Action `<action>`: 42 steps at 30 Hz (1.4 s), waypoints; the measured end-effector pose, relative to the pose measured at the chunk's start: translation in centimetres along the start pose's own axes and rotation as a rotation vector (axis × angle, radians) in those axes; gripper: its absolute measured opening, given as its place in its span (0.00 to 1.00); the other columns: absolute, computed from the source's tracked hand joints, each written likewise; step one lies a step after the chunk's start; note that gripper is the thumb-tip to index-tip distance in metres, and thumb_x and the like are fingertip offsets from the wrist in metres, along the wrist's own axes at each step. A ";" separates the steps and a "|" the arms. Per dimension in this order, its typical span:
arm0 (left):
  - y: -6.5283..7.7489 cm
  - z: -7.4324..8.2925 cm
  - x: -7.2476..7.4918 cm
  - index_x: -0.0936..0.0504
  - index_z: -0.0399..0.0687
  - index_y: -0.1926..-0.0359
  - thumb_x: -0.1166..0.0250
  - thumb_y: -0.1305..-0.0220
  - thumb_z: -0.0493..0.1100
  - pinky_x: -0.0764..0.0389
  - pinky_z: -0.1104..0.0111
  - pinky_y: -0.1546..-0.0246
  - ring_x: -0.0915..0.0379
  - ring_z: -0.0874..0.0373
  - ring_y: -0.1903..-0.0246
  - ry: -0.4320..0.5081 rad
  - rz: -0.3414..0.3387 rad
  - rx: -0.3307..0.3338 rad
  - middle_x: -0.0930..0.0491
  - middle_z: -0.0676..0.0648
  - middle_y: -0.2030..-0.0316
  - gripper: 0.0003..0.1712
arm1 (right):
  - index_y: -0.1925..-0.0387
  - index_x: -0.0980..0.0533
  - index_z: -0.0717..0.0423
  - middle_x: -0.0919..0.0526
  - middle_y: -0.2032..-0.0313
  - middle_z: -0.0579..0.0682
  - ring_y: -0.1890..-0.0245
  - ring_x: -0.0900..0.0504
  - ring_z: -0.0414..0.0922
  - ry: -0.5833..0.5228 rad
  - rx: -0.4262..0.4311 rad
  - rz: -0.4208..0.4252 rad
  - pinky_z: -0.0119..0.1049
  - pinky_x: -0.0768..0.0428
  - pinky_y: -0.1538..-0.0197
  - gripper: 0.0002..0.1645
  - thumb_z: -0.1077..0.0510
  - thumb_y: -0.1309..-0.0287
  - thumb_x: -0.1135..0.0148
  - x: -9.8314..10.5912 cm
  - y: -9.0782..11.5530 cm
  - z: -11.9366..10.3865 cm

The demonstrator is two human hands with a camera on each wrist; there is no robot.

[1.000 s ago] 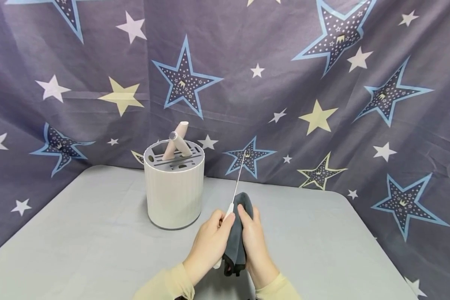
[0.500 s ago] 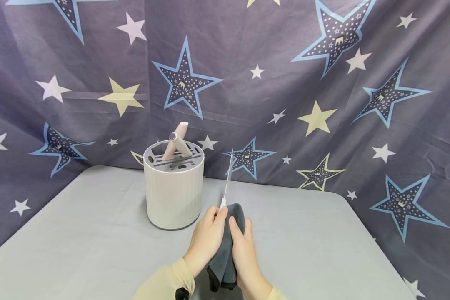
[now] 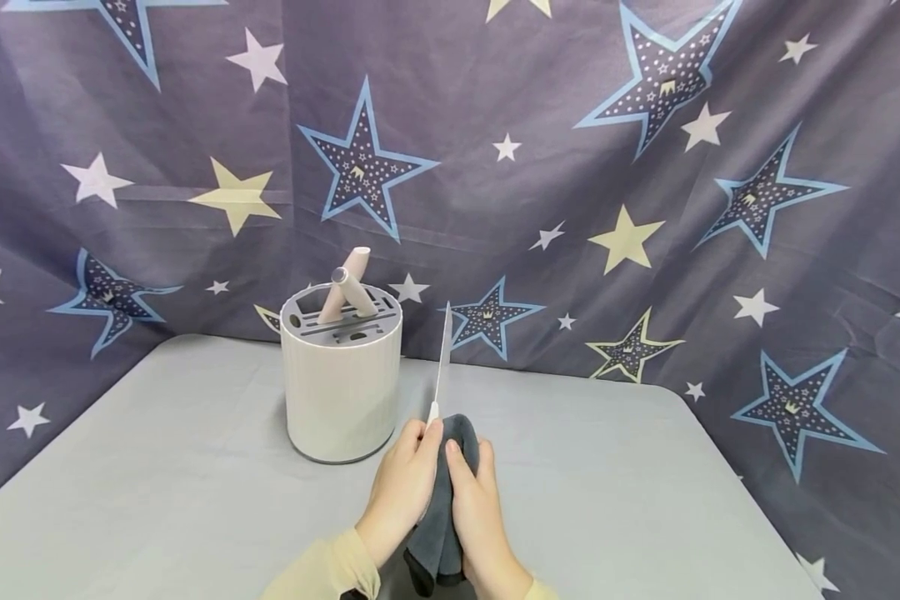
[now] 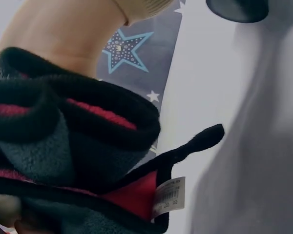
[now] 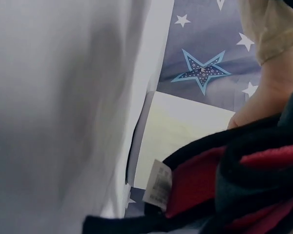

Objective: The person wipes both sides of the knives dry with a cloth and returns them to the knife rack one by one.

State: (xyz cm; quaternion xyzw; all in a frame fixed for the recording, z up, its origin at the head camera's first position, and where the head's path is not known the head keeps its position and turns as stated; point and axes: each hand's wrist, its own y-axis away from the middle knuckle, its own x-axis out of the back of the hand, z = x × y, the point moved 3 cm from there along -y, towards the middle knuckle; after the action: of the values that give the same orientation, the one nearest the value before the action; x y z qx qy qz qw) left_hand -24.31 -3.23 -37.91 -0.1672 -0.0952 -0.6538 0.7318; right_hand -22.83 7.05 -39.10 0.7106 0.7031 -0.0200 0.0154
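Note:
My left hand point(image 3: 402, 483) grips the white handle of a knife point(image 3: 442, 358), whose thin blade points up and away from me. Bunched against that handle is a dark grey cloth point(image 3: 441, 517), which my right hand point(image 3: 480, 508) holds from the right side with the thumb on top. In the left wrist view the cloth point(image 4: 102, 141) shows black edging, a red inner side, a loop and a white label point(image 4: 168, 197). The same red side and label point(image 5: 158, 185) appear in the right wrist view. Most of the handle is hidden by fingers and cloth.
A white round knife block point(image 3: 341, 400) stands on the table point(image 3: 607, 500) to the left of my hands. Two pale pink handles point(image 3: 352, 287) stick out of its grey slotted top. A star-patterned curtain point(image 3: 540, 208) hangs behind the table.
Both hands have moved a little left and towards me, carrying knife and cloth. The blade has turned more upright and shows more of its flat side. The knife block stays put.

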 end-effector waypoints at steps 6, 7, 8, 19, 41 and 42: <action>0.4 0.2 0.0 0.27 0.48 0.62 0.55 0.24 0.62 0.34 0.66 0.75 0.34 0.57 0.76 -0.013 0.000 -0.048 0.30 0.49 0.77 0.24 | 0.39 0.40 0.57 0.27 0.52 0.53 0.59 0.26 0.43 0.003 0.017 0.010 0.37 0.26 0.57 0.27 0.42 0.26 0.53 0.1 -0.4 -0.3; 0.4 0.2 0.0 0.28 0.48 0.63 0.55 0.24 0.62 0.33 0.66 0.76 0.34 0.57 0.77 -0.016 -0.002 -0.055 0.30 0.49 0.78 0.24 | 0.39 0.40 0.57 0.27 0.51 0.53 0.59 0.26 0.43 0.006 0.021 0.013 0.37 0.26 0.57 0.27 0.42 0.26 0.53 0.2 -0.4 -0.4; 0.4 0.2 0.0 0.28 0.48 0.63 0.55 0.24 0.61 0.34 0.67 0.77 0.34 0.57 0.77 -0.019 -0.007 -0.061 0.31 0.49 0.79 0.23 | 0.39 0.40 0.57 0.27 0.51 0.53 0.58 0.26 0.43 0.009 0.023 0.017 0.36 0.27 0.57 0.27 0.42 0.26 0.53 0.2 -0.5 -0.5; 1.1 0.4 -0.2 0.30 0.48 0.67 0.54 0.23 0.59 0.34 0.69 0.81 0.35 0.60 0.80 -0.045 -0.014 -0.106 0.33 0.52 0.81 0.22 | 0.40 0.39 0.59 0.26 0.51 0.55 0.58 0.25 0.44 0.021 0.021 0.034 0.36 0.26 0.56 0.25 0.46 0.25 0.54 0.6 -1.5 -0.9; 0.8 0.5 0.3 0.29 0.48 0.68 0.53 0.24 0.58 0.35 0.70 0.81 0.37 0.60 0.81 -0.027 0.004 -0.107 0.33 0.53 0.82 0.22 | 0.45 0.39 0.58 0.26 0.54 0.54 0.62 0.24 0.43 0.044 0.045 0.027 0.35 0.25 0.61 0.23 0.44 0.26 0.52 0.2 -0.7 -1.0; 0.8 0.5 0.4 0.29 0.48 0.67 0.53 0.24 0.59 0.36 0.70 0.81 0.37 0.60 0.81 -0.025 0.005 -0.105 0.34 0.53 0.82 0.22 | 0.45 0.39 0.58 0.26 0.54 0.53 0.62 0.25 0.43 0.046 0.051 0.028 0.35 0.25 0.61 0.23 0.44 0.26 0.52 0.1 -0.6 -0.9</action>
State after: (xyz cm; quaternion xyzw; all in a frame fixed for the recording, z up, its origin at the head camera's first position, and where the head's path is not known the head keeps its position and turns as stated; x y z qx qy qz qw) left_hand -23.46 -3.32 -37.44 -0.2138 -0.0697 -0.6538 0.7224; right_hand -23.42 7.20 -38.18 0.7209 0.6924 -0.0212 -0.0186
